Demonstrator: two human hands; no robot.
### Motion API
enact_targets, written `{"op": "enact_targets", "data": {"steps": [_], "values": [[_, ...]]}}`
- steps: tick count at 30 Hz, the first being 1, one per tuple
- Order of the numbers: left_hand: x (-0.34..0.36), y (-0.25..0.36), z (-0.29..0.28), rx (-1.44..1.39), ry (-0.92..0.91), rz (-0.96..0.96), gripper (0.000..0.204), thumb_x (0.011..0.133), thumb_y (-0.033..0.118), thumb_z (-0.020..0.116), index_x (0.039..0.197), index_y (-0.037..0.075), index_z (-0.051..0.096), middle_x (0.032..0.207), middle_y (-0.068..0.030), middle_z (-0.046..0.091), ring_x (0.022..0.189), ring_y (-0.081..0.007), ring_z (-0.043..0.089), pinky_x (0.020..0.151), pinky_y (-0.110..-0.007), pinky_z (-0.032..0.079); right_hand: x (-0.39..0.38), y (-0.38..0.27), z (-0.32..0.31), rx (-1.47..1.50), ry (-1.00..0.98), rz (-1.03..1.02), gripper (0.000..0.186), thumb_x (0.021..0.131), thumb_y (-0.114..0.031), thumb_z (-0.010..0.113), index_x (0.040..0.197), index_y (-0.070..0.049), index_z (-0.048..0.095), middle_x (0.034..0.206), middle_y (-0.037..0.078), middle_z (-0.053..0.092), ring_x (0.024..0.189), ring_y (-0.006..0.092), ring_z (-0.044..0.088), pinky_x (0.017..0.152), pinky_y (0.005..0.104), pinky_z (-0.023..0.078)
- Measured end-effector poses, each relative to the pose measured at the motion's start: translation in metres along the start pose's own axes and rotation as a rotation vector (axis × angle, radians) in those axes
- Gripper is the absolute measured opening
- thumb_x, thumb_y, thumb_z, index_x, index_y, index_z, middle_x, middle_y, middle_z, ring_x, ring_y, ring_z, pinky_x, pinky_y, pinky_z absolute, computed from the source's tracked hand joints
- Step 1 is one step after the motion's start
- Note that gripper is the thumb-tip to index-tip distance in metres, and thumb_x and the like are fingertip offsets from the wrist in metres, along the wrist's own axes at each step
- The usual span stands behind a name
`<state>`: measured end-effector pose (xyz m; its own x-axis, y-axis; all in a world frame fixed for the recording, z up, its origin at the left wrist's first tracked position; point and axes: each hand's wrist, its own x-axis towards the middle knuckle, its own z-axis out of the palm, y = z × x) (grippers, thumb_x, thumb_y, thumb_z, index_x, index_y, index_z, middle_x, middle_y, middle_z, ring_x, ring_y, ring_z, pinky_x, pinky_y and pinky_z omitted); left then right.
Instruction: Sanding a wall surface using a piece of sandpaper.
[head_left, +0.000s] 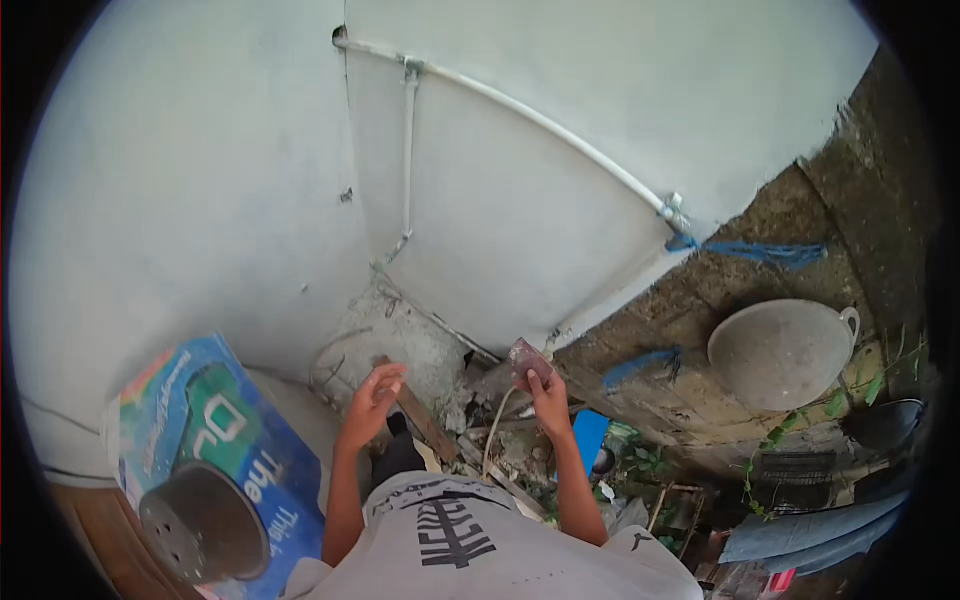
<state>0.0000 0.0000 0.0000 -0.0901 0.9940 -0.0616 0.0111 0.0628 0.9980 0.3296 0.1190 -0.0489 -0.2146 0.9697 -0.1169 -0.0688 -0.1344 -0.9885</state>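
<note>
My left hand (376, 400) is raised at the lower middle, fingers loosely curled and apart, with nothing visible in it, above a wooden strip (430, 430) and rubble. My right hand (548, 400) pinches a flat, reddish-brown, whitish-speckled piece (524, 355), thumb on its face; it could be sandpaper, I cannot tell. A pale thin hose or cable (495, 440) hangs below that hand. Before me, white pipes (520, 110) with joints run along a white-painted wall corner (540, 220) down toward the floor.
A large printed blue carton or bucket (290, 520) carries a dark perforated pot (200, 520) at lower left. At right, on a rough dirty wall, hang blue plastic strips (760, 252), a grey wok (780, 355) and a dark pan (880, 422), above plants (640, 465), a blue object (590, 440) and hanging cloth (800, 530).
</note>
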Motion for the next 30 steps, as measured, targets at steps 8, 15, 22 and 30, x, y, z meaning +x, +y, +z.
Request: {"op": "enact_targets", "data": {"steps": [8, 15, 22, 30], "values": [[0.021, 0.016, -0.099, -0.177, 0.211, 0.036, 0.032, 0.104, 0.016, 0.051, 0.133, 0.003, 0.053, 0.123, -0.0064, 0.064, 0.109, -0.0173, 0.062, 0.089, -0.029, 0.047, 0.103, -0.159, 0.117, -0.480, 0.009, -0.403, 0.040, 0.103, -0.001, 0.044, 0.143, 0.002, 0.046, 0.134, 0.015, 0.059, 0.123, 0.0238, 0.058, 0.103, 0.0365, 0.048], [-0.005, -0.001, -0.145, -0.085, 0.252, -0.059, 0.033, 0.104, 0.023, 0.051, 0.129, 0.003, 0.056, 0.122, -0.0087, 0.065, 0.105, -0.0184, 0.063, 0.084, -0.032, 0.049, 0.178, -0.274, 0.136, -1.069, 0.296, -0.819, 0.056, 0.092, 0.012, 0.047, 0.145, -0.005, 0.045, 0.148, 0.014, 0.048, 0.138, 0.0339, 0.044, 0.115, 0.0421, 0.035], [-0.009, 0.007, -0.169, 0.028, 0.343, -0.310, 0.039, 0.103, 0.033, 0.051, 0.132, 0.008, 0.058, 0.126, -0.0141, 0.062, 0.113, -0.0263, 0.059, 0.095, -0.038, 0.044, 0.237, -0.344, 0.122, -1.542, 0.712, -1.072, 0.065, 0.088, 0.015, 0.047, 0.149, -0.011, 0.044, 0.155, 0.009, 0.041, 0.146, 0.0286, 0.032, 0.117, 0.0457, 0.032], [0.026, -0.007, -0.199, 0.166, 0.251, -0.352, 0.054, 0.104, 0.045, 0.044, 0.138, 0.005, 0.053, 0.136, -0.0179, 0.056, 0.125, -0.0357, 0.053, 0.105, -0.044, 0.038, 0.293, -0.382, 0.075, -1.677, 0.990, -1.116, 0.063, 0.091, 0.011, 0.048, 0.150, -0.009, 0.041, 0.155, 0.012, 0.040, 0.146, 0.0296, 0.032, 0.118, 0.0464, 0.032]]}}
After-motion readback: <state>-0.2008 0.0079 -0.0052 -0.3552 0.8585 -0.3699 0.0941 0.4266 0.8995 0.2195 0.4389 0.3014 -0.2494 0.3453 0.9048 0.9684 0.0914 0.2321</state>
